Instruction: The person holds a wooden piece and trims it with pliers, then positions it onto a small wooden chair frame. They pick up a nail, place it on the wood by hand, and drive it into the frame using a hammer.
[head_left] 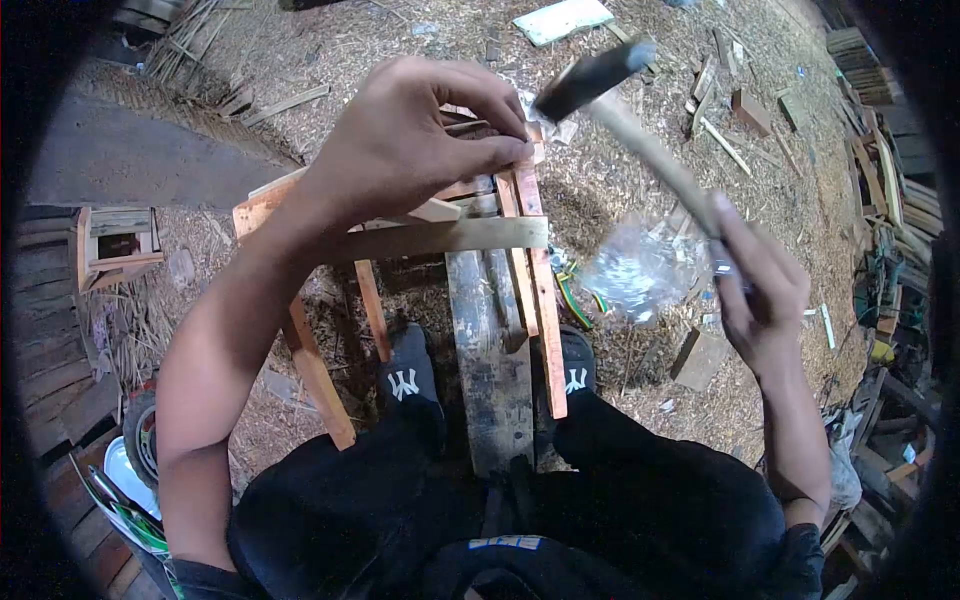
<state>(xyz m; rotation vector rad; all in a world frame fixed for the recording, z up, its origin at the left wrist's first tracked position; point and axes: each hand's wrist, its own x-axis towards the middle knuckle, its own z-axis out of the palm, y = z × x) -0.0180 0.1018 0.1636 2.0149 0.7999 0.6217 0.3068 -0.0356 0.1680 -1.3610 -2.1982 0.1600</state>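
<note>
My right hand (757,280) is wrapped round the wooden handle of a hammer (655,150). The hammer's dark head is raised to the upper right of my left hand (410,140). Thumb and forefinger of that left hand pinch together at the top of a wooden frame (545,310); whatever sits between the fingertips is too small to make out. A flat wooden slat (450,236) crosses the frame below my left wrist. Under the frame, a worn wooden bench (490,370) runs between my legs.
Wood shavings cover the ground (400,30). To the right lie a clear plastic bag (640,275), green-and-yellow-handled pliers (575,295) and a wood block (700,360). A small wooden frame (120,262) stands at the left, and scrap wood (880,170) is piled at the right edge.
</note>
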